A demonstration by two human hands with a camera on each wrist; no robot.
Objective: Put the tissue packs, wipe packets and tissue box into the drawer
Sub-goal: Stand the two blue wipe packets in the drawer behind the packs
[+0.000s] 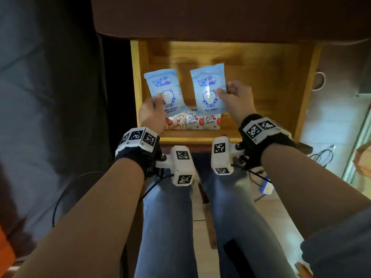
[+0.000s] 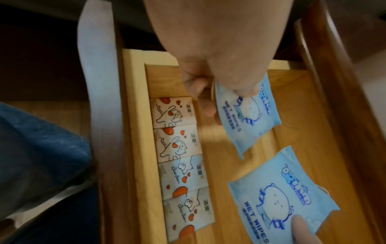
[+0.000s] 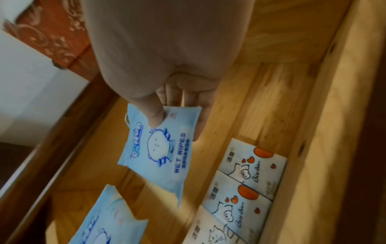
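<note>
The wooden drawer (image 1: 135, 77) is pulled out in front of me. Several small tissue packs (image 1: 193, 122) with cat and heart prints lie in a row along its front wall, also seen in the left wrist view (image 2: 179, 148) and the right wrist view (image 3: 246, 181). My left hand (image 1: 158, 101) pinches a blue wet wipes packet (image 1: 163, 87) above the drawer's left side. My right hand (image 1: 222, 93) pinches a second blue wet wipes packet (image 1: 207, 85) beside it, thumb on its face. Both packets hang above the drawer floor (image 2: 248, 115) (image 3: 160, 151). No tissue box is in view.
A dark brown tabletop (image 1: 220, 17) overhangs the drawer's back. The drawer floor behind and right of the packets is bare wood (image 1: 265, 87). My knees in jeans (image 1: 166, 217) sit just before the drawer front. Cables (image 1: 321, 155) lie on the floor at right.
</note>
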